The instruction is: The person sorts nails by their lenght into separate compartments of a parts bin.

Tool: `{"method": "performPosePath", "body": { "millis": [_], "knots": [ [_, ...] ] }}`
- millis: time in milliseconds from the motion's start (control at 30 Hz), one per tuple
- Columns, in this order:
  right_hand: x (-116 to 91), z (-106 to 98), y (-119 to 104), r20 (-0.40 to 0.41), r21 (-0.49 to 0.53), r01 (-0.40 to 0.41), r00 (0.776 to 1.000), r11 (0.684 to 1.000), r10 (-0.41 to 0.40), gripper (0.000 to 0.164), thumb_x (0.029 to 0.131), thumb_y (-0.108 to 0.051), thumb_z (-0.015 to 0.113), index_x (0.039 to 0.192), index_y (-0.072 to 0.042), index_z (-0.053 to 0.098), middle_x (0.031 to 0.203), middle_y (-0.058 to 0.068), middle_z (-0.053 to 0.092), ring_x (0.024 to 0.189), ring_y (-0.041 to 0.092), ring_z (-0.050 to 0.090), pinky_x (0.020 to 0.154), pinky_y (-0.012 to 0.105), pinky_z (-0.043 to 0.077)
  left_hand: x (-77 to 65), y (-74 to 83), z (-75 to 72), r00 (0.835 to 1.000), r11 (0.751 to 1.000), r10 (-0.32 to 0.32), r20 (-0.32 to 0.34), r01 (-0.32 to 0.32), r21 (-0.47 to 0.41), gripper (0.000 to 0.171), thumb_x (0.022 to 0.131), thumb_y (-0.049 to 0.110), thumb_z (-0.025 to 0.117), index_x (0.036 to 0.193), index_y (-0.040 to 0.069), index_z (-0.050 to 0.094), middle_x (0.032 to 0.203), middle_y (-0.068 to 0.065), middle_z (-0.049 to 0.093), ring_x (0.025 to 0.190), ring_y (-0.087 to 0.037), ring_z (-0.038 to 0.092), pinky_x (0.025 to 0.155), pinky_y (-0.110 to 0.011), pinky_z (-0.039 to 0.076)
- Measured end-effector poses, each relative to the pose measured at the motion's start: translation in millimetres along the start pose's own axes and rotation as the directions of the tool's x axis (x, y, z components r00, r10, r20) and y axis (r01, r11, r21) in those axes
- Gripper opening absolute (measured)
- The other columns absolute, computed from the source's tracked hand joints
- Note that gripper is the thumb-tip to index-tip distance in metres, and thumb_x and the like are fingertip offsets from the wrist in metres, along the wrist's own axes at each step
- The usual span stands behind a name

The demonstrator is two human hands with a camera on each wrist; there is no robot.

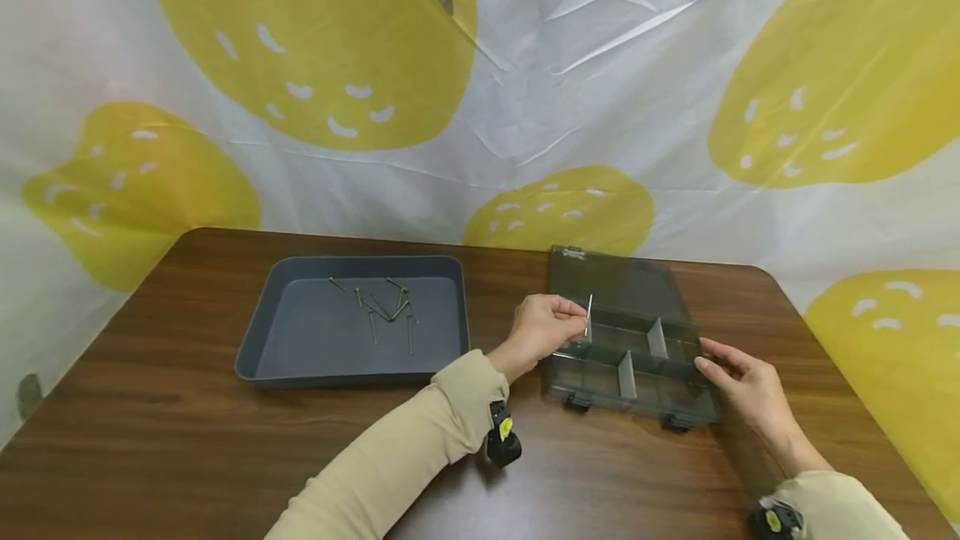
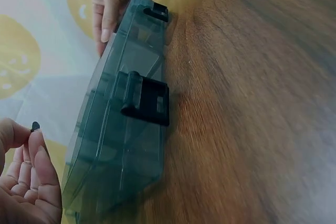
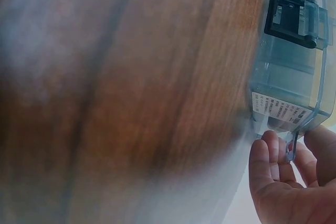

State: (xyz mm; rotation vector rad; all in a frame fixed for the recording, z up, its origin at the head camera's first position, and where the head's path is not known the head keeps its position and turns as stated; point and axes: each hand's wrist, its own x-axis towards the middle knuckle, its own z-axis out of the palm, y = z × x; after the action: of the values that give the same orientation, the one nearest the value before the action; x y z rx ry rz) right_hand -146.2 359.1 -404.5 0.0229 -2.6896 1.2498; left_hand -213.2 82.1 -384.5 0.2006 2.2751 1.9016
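Note:
Above the left part of a clear green-grey compartment box [image 1: 630,402], my left hand [image 1: 543,327] pinches a thin nail [image 1: 588,315] between thumb and fingertips. The nail stands nearly upright, and its dark flat head [image 2: 35,126] shows in the left wrist view. My right hand [image 1: 750,390] grips the box's right end, thumb on the near side; the right wrist view shows its fingers [image 3: 270,156] around a small loop at that end. The box's lid [image 1: 618,282] lies back, and several nails [image 1: 397,307] lie scattered in the grey tray [image 1: 262,340].
White dividers [image 1: 657,338] split the box into compartments. Two black latches [image 1: 577,402] stick out at its front. The tray stands left of the box on a brown wooden table [image 1: 187,440]. A lemon-print cloth [image 1: 517,123] hangs behind the table.

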Motion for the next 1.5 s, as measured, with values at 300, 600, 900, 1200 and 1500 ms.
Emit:
{"method": "performPosePath", "body": {
  "millis": [300,600,900,1200,1500],
  "knots": [
    [1.0,-0.1,-2.2,-0.016,-0.019,0.017,1.000,1.000,-0.017,0.046,0.093,-0.019,0.060,0.126,0.011,0.052,0.098,-0.034,0.050,0.085,-0.021,0.048,0.068,0.006,0.044,4.1,7.2,11.3,0.999,0.991,0.046,-0.012,-0.044,0.124,0.006,0.080,0.012,0.070,0.084,0.010,0.074,0.070,0.000,0.072,0.055,-0.004,0.063,0.050,-0.017,0.046],
    [3.0,-0.6,-4.6,-0.002,-0.032,0.011,1.000,0.999,-0.011,0.046,0.093,-0.021,0.059,0.128,0.009,0.052,0.102,-0.027,0.054,0.086,-0.022,0.047,0.069,0.006,0.044,6.0,11.7,15.9,0.995,0.933,0.096,-0.039,-0.076,0.352,0.004,0.079,0.024,0.070,0.080,0.022,0.074,0.074,0.012,0.070,0.060,0.002,0.057,0.054,-0.018,0.042],
    [3.0,0.2,-2.3,-0.020,-0.056,0.021,1.000,0.998,-0.023,0.044,0.093,-0.019,0.059,0.126,0.009,0.053,0.106,-0.015,0.060,0.086,-0.021,0.047,0.069,0.006,0.044,7.9,8.3,20.4,0.989,0.859,0.137,-0.050,-0.094,0.503,0.005,0.079,0.026,0.070,0.081,0.028,0.073,0.075,0.018,0.068,0.066,-0.002,0.059,0.053,-0.022,0.040],
    [3.5,2.6,-3.9,-0.012,-0.093,0.020,1.000,0.996,-0.021,0.043,0.094,-0.018,0.058,0.126,0.009,0.053,0.117,0.028,0.059,0.085,-0.022,0.046,0.067,0.006,0.044,8.4,5.2,21.8,0.981,0.811,0.187,-0.050,-0.125,0.572,0.006,0.078,0.025,0.070,0.082,0.028,0.073,0.076,0.017,0.068,0.067,-0.004,0.060,0.055,-0.023,0.039],
    [2.7,1.4,-4.3,-0.013,-0.099,-0.007,1.000,0.995,0.005,0.044,0.094,-0.020,0.058,0.128,0.008,0.052,0.117,0.017,0.061,0.086,-0.023,0.045,0.068,0.005,0.044,8.9,3.0,22.6,0.976,0.789,0.214,-0.030,-0.154,0.595,0.006,0.079,0.026,0.070,0.083,0.029,0.073,0.077,0.018,0.069,0.069,-0.002,0.061,0.055,-0.020,0.040]
  ]
}}
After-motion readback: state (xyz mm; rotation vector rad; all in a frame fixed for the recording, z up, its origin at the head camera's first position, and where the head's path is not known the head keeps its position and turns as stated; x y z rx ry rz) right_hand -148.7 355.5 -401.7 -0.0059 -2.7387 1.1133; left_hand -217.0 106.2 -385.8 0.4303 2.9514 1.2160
